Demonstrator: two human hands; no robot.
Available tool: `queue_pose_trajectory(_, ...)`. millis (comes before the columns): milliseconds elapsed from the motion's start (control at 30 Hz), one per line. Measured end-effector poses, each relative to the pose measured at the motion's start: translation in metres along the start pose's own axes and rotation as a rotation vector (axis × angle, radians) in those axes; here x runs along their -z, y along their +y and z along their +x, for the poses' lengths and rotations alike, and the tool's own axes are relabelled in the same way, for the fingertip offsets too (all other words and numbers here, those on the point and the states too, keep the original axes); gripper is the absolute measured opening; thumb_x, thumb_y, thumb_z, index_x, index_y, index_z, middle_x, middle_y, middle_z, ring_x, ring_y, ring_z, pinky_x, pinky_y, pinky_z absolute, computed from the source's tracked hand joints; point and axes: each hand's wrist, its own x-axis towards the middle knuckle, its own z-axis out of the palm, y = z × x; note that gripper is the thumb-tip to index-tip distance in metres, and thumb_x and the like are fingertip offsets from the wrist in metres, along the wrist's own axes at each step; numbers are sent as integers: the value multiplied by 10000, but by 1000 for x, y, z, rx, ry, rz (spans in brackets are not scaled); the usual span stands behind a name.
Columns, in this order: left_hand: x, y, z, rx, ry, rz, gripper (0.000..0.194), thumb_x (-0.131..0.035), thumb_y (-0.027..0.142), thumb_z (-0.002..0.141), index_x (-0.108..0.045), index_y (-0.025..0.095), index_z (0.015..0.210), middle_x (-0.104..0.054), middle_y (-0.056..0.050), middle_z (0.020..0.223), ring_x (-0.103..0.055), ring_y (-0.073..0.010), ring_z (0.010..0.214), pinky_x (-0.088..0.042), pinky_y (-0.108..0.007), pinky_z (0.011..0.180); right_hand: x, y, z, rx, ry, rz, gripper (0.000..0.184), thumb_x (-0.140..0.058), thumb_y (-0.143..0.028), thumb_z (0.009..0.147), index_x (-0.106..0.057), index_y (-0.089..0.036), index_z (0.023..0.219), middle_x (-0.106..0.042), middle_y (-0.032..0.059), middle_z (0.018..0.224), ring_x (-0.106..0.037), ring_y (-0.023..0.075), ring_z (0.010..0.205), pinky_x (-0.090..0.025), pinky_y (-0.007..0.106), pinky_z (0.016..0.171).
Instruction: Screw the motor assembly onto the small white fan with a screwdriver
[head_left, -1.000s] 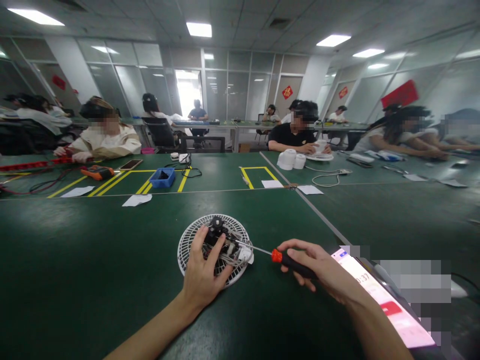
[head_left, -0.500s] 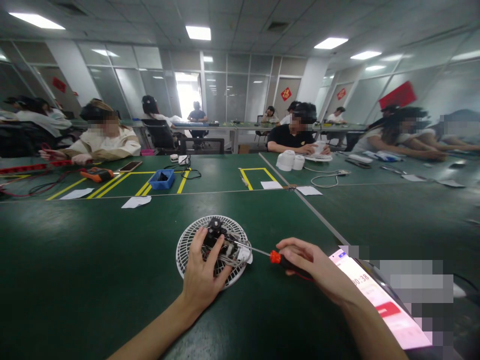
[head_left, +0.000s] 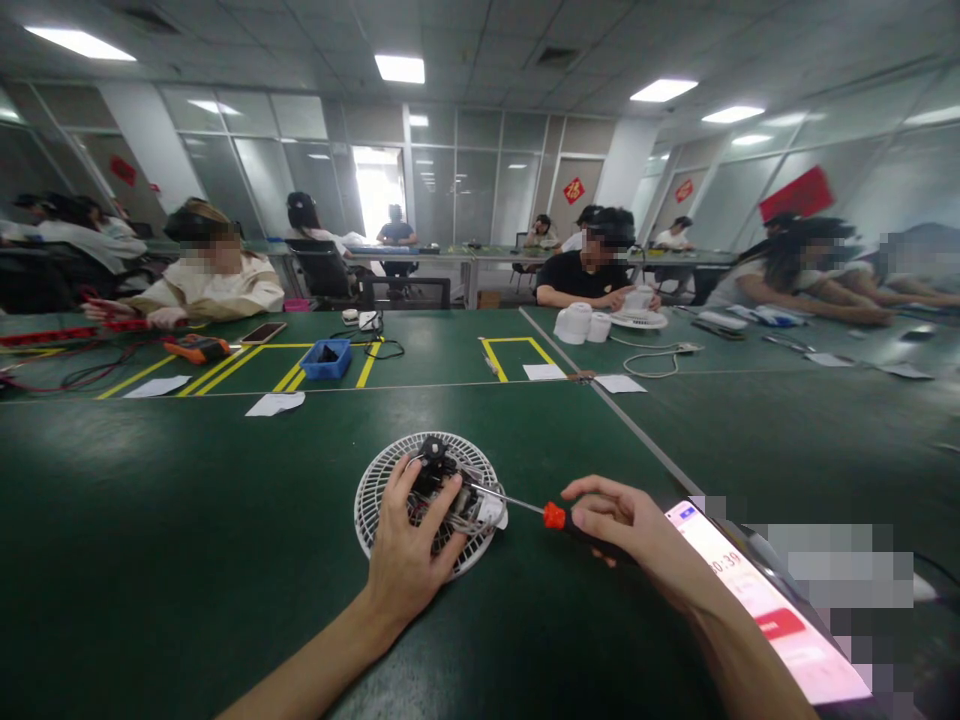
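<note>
A round white fan grille [head_left: 369, 512] lies on the green table, with a dark motor assembly [head_left: 434, 452] and grey wires on top of it. My left hand [head_left: 411, 545] rests over the grille, its fingers spread round the motor assembly and gripping it. In my right hand [head_left: 622, 520] is a screwdriver [head_left: 554, 516] with a red and black handle. Its shaft points left, almost level, into the side of the motor assembly. The tip's exact contact is too small to make out. White plastic and cable sit at the grille's right edge.
A phone [head_left: 780, 610] showing a timer lies by my right forearm. Farther off are a blue bin [head_left: 326, 360], paper slips [head_left: 275, 404], an orange meter [head_left: 196, 348] and white housings [head_left: 574, 323]. Co-workers sit across the table, one handling a white fan part [head_left: 639, 300].
My left fingers have shifted slightly on the motor assembly. My right hand's fingers have changed their grip round the screwdriver handle, while its shaft stays in the same place.
</note>
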Motion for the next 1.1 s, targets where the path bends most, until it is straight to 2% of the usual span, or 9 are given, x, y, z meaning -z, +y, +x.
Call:
queue_pose_trajectory(167, -1, -1, -1, 12, 5, 11, 598, -650, 308, 891, -456, 197, 1446, -268, -190, 1546, -334, -405, 1447, -446, -601, 1116, 3, 3, 2, 102, 20, -48, 391, -853, -400, 672, -700, -198, 970, -714, 37, 910, -644, 201, 835, -486, 301, 736)
queue_pose_trajectory(300, -2, -1, -1, 11, 1, 15, 576, -642, 314, 895, -471, 182, 1428, -267, -195, 1550, -340, -404, 1444, -447, -597, 1114, 0, 4, 3, 97, 17, -57, 401, -863, -410, 670, -708, -195, 971, -708, 39, 919, -647, 208, 873, -499, 316, 798)
queue_pose_trajectory(367, -2, -1, -1, 5, 2, 16, 571, -641, 313, 895, -475, 187, 1426, -258, -191, 1557, -337, -404, 1445, -447, -597, 1114, -3, 2, 2, 32, -14, 13, 427, -809, -505, 731, -694, -192, 997, -713, 53, 926, -664, 207, 860, -527, 310, 760)
queue_pose_trajectory(433, -2, -1, -1, 6, 4, 18, 579, -640, 315, 895, -467, 190, 1433, -254, -190, 1560, -335, -403, 1447, -448, -595, 1113, -6, 0, 0, -86, -83, 84, 487, -669, -625, 823, -676, -187, 1035, -716, 63, 876, -665, 184, 723, -532, 281, 609)
queue_pose_trajectory(500, -2, -1, -1, 12, 3, 20, 595, -640, 317, 894, -453, 194, 1445, -255, -188, 1561, -332, -402, 1448, -447, -597, 1114, -8, -1, -1, -178, -142, 105, 531, -553, -666, 874, -662, -179, 1055, -707, 54, 777, -601, 138, 544, -446, 222, 439)
queue_pose_trajectory(567, -2, -1, -1, 15, -1, 24, 608, -642, 322, 894, -442, 193, 1453, -257, -189, 1561, -329, -402, 1450, -446, -599, 1113, -8, -2, -1, -200, -160, 88, 501, -567, -630, 871, -653, -172, 1056, -689, 34, 695, -525, 102, 451, -343, 177, 363)
queue_pose_trajectory(867, -2, -2, -2, 10, 3, 5, 594, -647, 319, 892, -458, 196, 1442, -236, -184, 1577, -326, -398, 1454, -431, -594, 1127, -1, 3, 2, -69, -47, 13, 461, -771, -510, 737, -640, -181, 1032, -699, 19, 749, -505, 98, 505, -318, 184, 400)
queue_pose_trajectory(1000, -2, -2, -1, 6, 2, 4, 591, -654, 311, 887, -468, 184, 1434, -241, -188, 1575, -322, -402, 1458, -428, -589, 1132, 1, 3, 3, 37, 5, -31, 400, -841, -415, 672, -688, -193, 967, -728, 39, 862, -647, 180, 743, -486, 266, 613)
queue_pose_trajectory(1100, -2, -2, -1, 5, 4, 2, 595, -653, 310, 890, -461, 182, 1438, -245, -194, 1572, -323, -401, 1456, -429, -591, 1129, 1, 3, 3, 88, 26, -54, 396, -879, -342, 616, -709, -198, 943, -739, 49, 950, -667, 229, 922, -513, 336, 839)
